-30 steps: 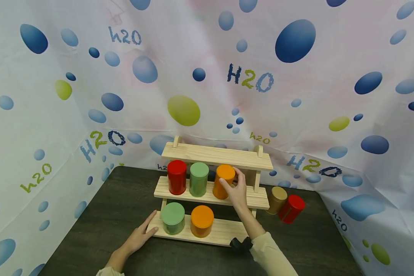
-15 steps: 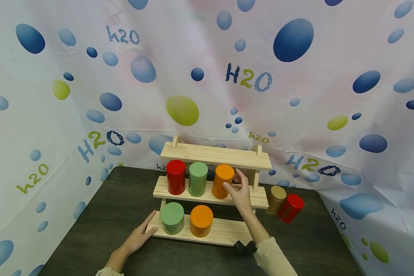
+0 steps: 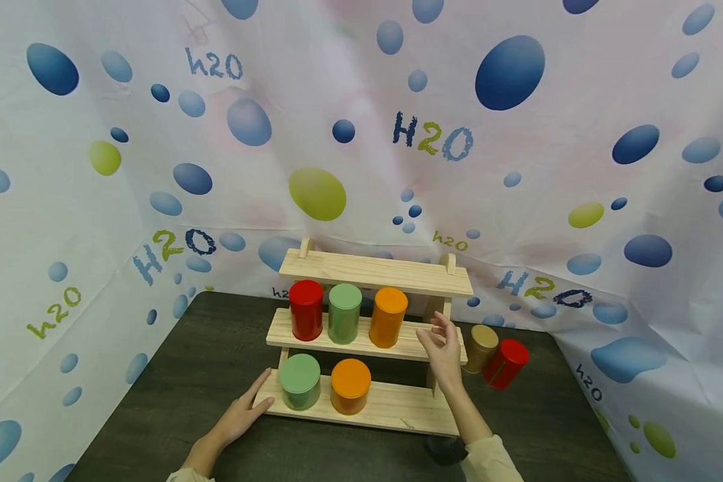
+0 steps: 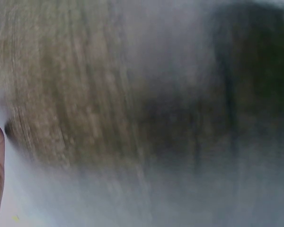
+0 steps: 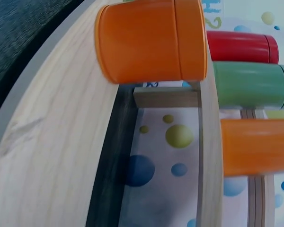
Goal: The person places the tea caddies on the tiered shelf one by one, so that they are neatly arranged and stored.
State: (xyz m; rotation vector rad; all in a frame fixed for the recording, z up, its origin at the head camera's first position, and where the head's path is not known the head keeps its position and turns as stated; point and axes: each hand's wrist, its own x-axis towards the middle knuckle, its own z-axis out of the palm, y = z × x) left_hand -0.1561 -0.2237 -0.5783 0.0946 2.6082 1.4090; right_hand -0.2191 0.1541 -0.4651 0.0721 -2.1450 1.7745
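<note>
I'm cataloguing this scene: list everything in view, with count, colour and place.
Rack: 1, pale wood, on the table
Left tall canister: 1, red, middle tier
Centre tall canister: 1, green, middle tier
Right tall canister: 1, orange, middle tier
Left short canister: 1, green, lowest tier
Right short canister: 1, orange, lowest tier
Left table canister: 1, gold, right of rack
Right table canister: 1, red, beside gold
Table: 1, dark, beneath rack
Backdrop: 1, patterned white, behind rack
Dark object: 1, black, by right sleeve, unclear
Sleeves: 2, cream, lower edge
Left hand: 1, bare, at lowest tier's left end
Right hand: 1, bare, near middle tier's right end
</note>
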